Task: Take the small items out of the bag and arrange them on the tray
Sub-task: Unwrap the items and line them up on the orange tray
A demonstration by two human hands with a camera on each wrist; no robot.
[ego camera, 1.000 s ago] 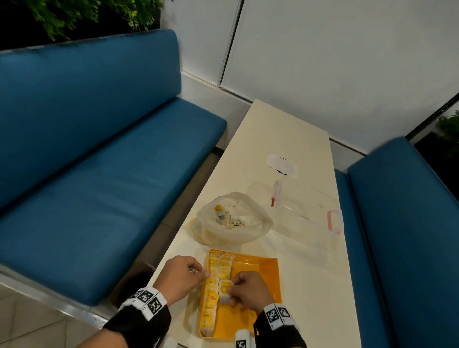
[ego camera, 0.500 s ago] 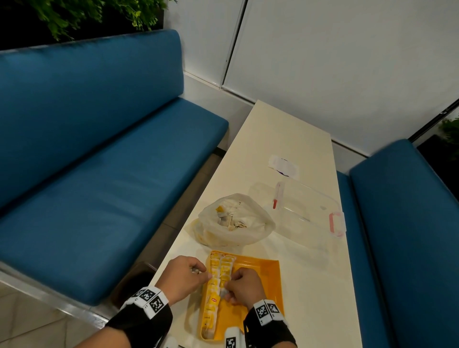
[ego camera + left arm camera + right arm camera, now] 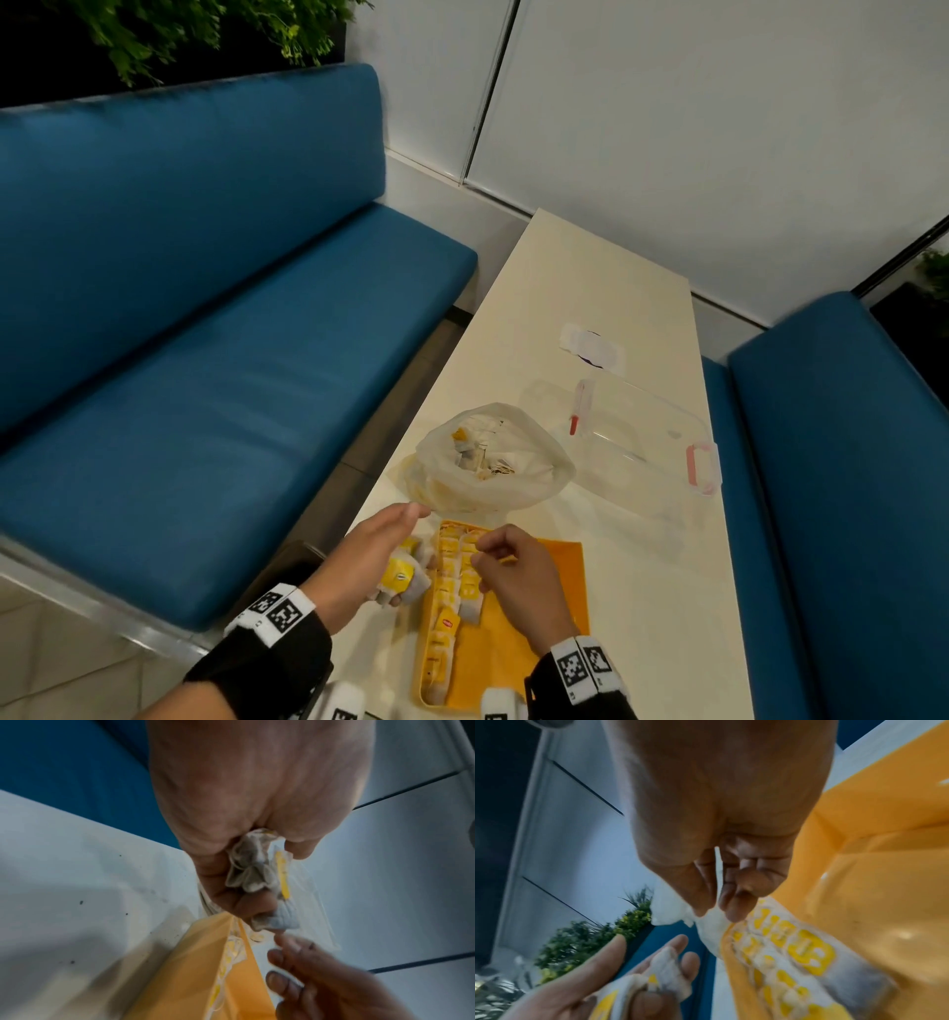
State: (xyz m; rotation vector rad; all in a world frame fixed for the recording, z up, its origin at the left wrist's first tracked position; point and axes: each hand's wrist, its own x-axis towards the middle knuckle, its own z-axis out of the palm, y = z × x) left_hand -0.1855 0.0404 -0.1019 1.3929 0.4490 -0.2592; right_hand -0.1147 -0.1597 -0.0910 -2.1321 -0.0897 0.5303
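Left hand (image 3: 377,552) cupping several tea sachets (image 3: 400,578) beside tray (image 3: 539,606); right hand (image 3: 513,570) fingers curled, empty, above arranged rows. Bag (image 3: 488,462) open on worktop (image 3: 590,288). Risk: loose bundle spilling, disturbing rows.

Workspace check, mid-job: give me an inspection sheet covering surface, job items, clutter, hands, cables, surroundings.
Surface: cream table, long and narrow.
Job's things: orange tray holds two rows of tea bags along its left side; open plastic bag beyond it has more inside.
Clutter: clear lidded box with pink latches; white label.
Hands: left hand holds a bunch of tea bags; right hand pinches thumb to forefinger, and whether anything is between them cannot be told.
Cables: nothing seen.
Surroundings: blue benches either side, white wall, plants.
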